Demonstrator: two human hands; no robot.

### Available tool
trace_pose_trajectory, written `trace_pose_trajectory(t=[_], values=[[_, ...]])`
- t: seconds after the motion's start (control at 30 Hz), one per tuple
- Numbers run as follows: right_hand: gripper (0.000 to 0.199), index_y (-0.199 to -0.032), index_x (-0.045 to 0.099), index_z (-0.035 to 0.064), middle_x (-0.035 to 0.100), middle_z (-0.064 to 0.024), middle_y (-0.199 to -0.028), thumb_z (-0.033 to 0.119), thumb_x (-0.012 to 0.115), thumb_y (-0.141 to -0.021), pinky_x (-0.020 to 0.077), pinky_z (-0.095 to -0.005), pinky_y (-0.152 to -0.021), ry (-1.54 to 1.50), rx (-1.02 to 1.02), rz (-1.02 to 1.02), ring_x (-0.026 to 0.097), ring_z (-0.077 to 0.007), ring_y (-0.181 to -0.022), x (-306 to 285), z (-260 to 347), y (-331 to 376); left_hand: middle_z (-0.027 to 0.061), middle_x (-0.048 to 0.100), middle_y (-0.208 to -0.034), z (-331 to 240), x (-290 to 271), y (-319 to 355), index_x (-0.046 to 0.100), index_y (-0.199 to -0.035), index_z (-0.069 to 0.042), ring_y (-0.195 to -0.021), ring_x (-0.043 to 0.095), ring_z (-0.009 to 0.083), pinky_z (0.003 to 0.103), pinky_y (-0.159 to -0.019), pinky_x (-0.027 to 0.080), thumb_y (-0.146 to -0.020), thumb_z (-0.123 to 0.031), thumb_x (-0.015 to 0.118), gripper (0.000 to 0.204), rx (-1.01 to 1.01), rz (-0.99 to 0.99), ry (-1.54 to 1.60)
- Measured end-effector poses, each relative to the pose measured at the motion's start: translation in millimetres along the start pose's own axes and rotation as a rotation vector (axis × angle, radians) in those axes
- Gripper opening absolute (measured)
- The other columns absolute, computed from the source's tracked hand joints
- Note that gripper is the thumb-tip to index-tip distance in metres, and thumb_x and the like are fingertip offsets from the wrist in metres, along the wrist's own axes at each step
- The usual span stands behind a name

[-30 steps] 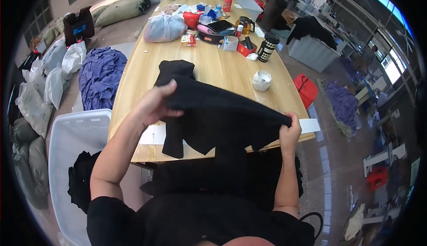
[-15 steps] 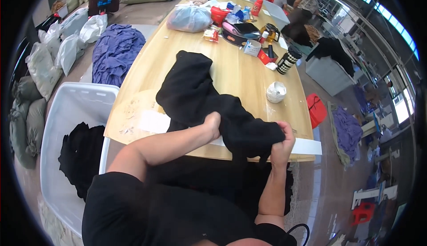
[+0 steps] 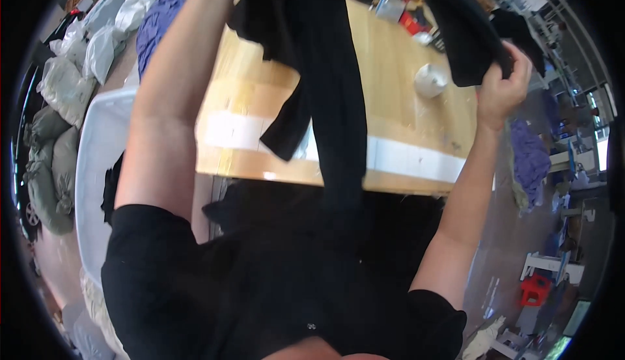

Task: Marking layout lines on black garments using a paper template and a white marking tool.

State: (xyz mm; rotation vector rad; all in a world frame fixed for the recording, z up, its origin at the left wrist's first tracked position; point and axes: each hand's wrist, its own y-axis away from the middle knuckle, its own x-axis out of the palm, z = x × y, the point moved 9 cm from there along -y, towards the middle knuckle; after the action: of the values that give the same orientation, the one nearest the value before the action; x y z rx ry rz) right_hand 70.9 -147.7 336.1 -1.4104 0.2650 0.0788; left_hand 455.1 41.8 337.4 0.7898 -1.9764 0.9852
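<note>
Black garment [image 3: 332, 67] held up in the air over the near edge of the wooden desk [image 3: 397, 80], stretched between both arms; a sleeve or leg hangs down in front of the desk edge & the person's dark shirt. Right hand [image 3: 502, 83] closed on one end of the garment, fingers curled round the fabric, arm raised beside the desk's right end. Left hand out of frame at top: forearm goes up past the picture edge w/ the garment draped by it, so can't tell its grip. White tape strip [image 3: 397, 155] runs along desk front. Small white round container [image 3: 430, 80] on desk, below right part of the garment, near right hand. Clutter at far end of desk, blurred. Left of desk: white plastic bin [image 3: 97, 158] w/ dark cloth inside, purple fabric pile [image 3: 153, 28], grey-white sacks [image 3: 62, 93] on floor.
</note>
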Motion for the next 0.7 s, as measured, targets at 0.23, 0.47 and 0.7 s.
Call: trace_pose_trajectory(t=[0.23,0.47,0.7], values=[[0.024,-0.105,0.059,-0.0034,0.062,-0.0045,-0.089,0.003,0.050,-0.083,0.0446,-0.0224,-0.074,-0.543,0.972,0.456,0.056,-0.0091,-0.082,41.8,-84.5,164.7,0.0093,0.056,-0.113,110.3,-156.5,196.1,0.045,-0.123,-0.011,-0.101,0.052,0.0297,0.055,-0.086,0.042,-0.094,-0.037,0.045,0.038,-1.118,-0.454,-0.878],[0.024,-0.101,0.061,-0.0066,0.065,-0.0074,-0.086,0.011,0.056,-0.085,0.0453,-0.0268,-0.078,-0.478,0.884,0.696,0.056,-0.0110,-0.085,53.0,-46.5,201.4,0.0100,0.048,-0.124,194.1,-165.1,262.1,0.049,-0.118,-0.011,-0.112,0.046,0.0289,0.052,-0.085,0.043,-0.096,-0.025,0.039,0.028,-1.208,-0.688,-0.704],[0.021,-0.097,0.058,-0.0035,0.064,-0.0164,-0.084,0.004,0.056,-0.077,0.0471,-0.0354,-0.072,0.056,0.482,0.323,0.062,-0.0261,-0.077,32.8,-125.6,113.1,0.0157,0.047,-0.112,183.4,-174.3,86.3,0.047,-0.105,-0.008,-0.103,0.048,0.0298,0.053,-0.081,0.045,-0.087,-0.015,0.044,0.020,-0.366,-0.775,0.038]])
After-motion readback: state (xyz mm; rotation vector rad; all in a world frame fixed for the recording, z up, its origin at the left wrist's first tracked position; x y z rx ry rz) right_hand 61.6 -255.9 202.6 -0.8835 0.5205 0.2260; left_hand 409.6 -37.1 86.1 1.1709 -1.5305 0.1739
